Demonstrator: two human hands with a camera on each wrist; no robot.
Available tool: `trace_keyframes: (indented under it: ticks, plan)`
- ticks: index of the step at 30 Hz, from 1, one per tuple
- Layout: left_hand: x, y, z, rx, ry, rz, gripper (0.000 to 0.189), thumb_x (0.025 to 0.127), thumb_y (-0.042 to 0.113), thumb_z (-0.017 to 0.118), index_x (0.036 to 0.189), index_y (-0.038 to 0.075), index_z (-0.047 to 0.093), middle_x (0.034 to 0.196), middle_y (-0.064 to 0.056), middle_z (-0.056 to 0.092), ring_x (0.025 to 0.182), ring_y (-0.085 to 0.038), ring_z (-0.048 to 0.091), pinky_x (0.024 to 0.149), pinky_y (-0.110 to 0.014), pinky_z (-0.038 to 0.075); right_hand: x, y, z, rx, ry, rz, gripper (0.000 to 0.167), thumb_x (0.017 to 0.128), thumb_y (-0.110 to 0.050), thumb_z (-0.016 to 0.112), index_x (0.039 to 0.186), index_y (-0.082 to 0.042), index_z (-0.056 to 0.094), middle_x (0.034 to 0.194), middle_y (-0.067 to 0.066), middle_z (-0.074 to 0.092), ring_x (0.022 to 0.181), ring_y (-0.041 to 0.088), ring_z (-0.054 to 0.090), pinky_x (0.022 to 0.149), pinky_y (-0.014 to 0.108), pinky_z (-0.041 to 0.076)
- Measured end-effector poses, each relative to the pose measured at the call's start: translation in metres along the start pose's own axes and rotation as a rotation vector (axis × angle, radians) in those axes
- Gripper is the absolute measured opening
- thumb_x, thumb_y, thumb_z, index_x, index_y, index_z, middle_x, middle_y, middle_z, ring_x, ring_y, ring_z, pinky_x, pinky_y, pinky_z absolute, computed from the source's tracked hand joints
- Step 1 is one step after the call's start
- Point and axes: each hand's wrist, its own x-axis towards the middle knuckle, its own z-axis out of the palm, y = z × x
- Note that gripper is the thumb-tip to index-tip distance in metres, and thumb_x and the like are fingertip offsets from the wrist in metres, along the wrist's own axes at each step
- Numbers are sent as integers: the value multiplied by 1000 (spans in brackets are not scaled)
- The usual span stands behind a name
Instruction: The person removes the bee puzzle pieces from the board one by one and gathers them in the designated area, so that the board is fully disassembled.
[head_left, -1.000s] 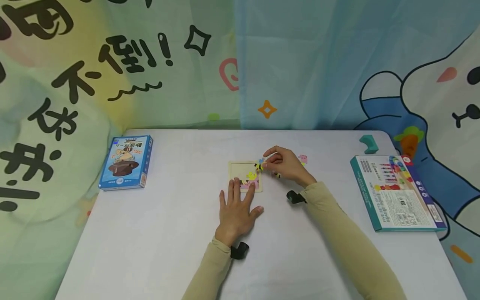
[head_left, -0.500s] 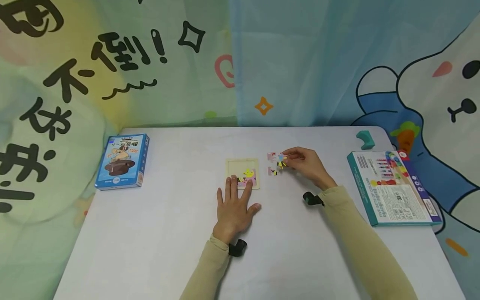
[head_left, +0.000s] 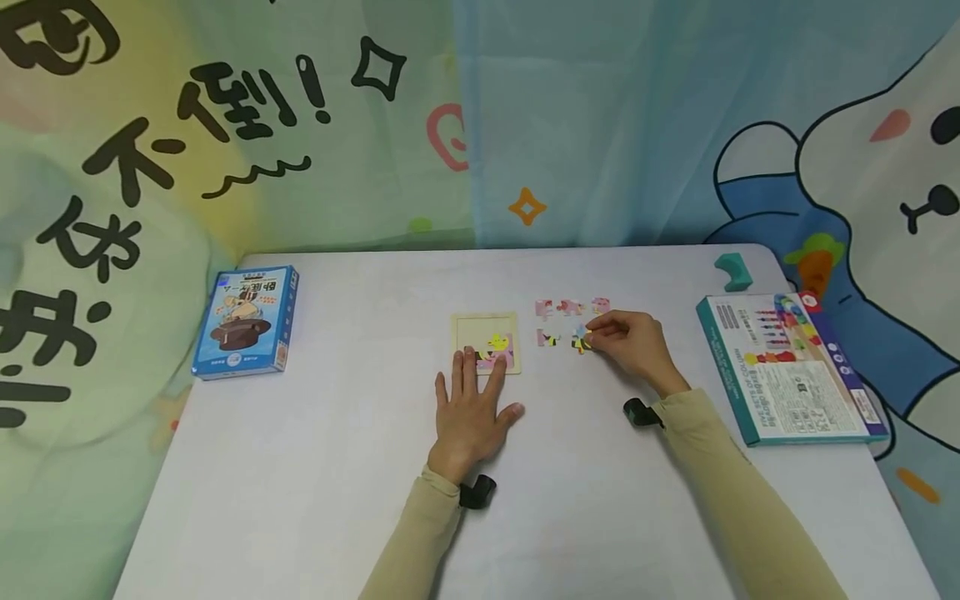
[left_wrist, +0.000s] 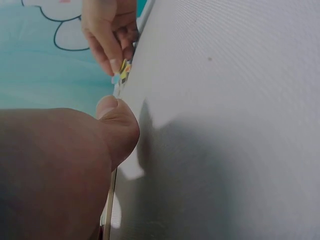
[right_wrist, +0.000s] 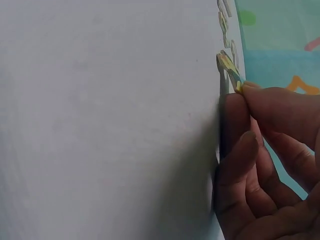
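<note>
A small jigsaw piece with black, yellow and blue print is pinched between the thumb and fingertips of my right hand. In the right wrist view the jigsaw piece is tilted, one edge close to the tabletop. Fingers spread, my left hand rests over the lower edge of a square wooden puzzle tray. Pink and yellow fitted pieces fill part of the tray's lower half; fingers hide some of them. Several loose pink pieces lie right of the tray, with a bee-striped piece below them.
A blue box with a hat picture lies at the table's left. Toward the right edge lies a larger teal and white box, with a teal curved block behind it. A printed curtain hangs behind the table.
My right hand has moved right from the tray's edge, carrying the jigsaw piece past the loose ones, which now show more fully. My left hand stays on the tray; the head view shifts slightly.
</note>
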Motion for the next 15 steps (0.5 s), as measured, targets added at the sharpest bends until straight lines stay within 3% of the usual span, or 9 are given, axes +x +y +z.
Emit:
trace_keyframes:
  ticks: [10, 15]
  plan:
    - [0, -1, 2, -2, 5, -1, 80, 105, 59, 54, 171, 27, 24, 178, -22, 2, 167, -38, -1, 130, -66, 6, 8, -1, 7, -79, 16, -61, 18, 97, -18, 78, 108, -4, 79, 101, 16, 79, 82, 25, 68, 73, 30, 51]
    - [0, -1, 1, 9, 0, 2, 80, 105, 60, 54, 171, 27, 23, 178, -22, 1, 167, -38, -1, 130, -66, 7, 9, 0, 4, -84, -43, -39, 26, 94, -23, 82, 114, -7, 78, 108, 14, 78, 86, 25, 66, 77, 31, 51]
